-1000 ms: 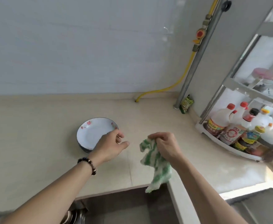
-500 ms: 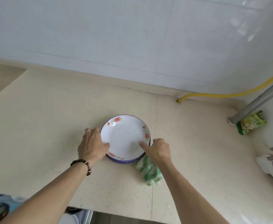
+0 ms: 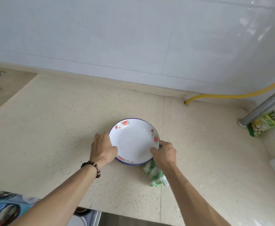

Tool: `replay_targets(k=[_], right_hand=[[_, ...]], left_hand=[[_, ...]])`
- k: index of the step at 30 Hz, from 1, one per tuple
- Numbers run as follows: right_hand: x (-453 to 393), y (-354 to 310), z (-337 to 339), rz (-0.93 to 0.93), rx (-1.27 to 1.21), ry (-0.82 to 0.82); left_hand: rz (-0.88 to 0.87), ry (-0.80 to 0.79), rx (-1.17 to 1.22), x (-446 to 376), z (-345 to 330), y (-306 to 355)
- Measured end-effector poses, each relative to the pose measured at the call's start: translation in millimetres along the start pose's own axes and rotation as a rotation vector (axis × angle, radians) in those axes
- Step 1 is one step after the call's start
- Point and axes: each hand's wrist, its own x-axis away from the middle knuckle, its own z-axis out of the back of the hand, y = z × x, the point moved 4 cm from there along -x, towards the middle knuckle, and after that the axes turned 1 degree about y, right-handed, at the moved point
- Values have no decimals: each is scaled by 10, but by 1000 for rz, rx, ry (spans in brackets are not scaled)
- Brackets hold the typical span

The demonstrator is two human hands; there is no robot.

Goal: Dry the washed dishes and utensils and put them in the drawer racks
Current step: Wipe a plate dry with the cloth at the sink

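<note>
1. Stack of plates (image 3: 134, 142) sits on the beige speckled counter (image 3: 52, 128), roughly mid-counter and well clear of the back wall. Top plate white, blue rim, red flower prints near the edge. Blue rims of more plates show beneath it along the near edge; cannot count them.
2. Left hand (image 3: 103, 148) grips the stack's left edge: thumb lies over the top plate's rim, fingers curl down round the outside. Ring on one finger, dark bead bracelet (image 3: 92, 167) on the wrist.
3. Right hand (image 3: 164, 154) grips the stack's right near edge: thumb on the top plate's inner surface, fingers curled round the outside of the rim.
4. Green-and-white cloth (image 3: 154, 174) bunched under the right hand and wrist, trailing toward the counter's near edge, touching the stack's near right rim. Cannot tell whether the hand also pinches it or merely rests on it.
5. Yellow hose (image 3: 231, 95) runs along the back of the counter on the right, its end going into the counter top.
6. Grey pipe (image 3: 263, 105) slants down to the counter at far right; a green packet (image 3: 263, 126) leans just beside its foot.
</note>
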Motion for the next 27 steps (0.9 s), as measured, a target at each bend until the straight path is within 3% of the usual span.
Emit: replay_targets(k=[7,17,22,27], right_hand=[[414,35,255,-58,-205,63],[1754,412,855,-216,-583,205],[2461,915,1307,-291,-708,331],[3097,1511,1602,-379,-818,446]], left_hand=[[-67,-3,21,334,191,119],[-279,-97,209,1298,325,443],[-326,-257,356,2122,93,783],[-205,-515,696,2808,-311,1070]])
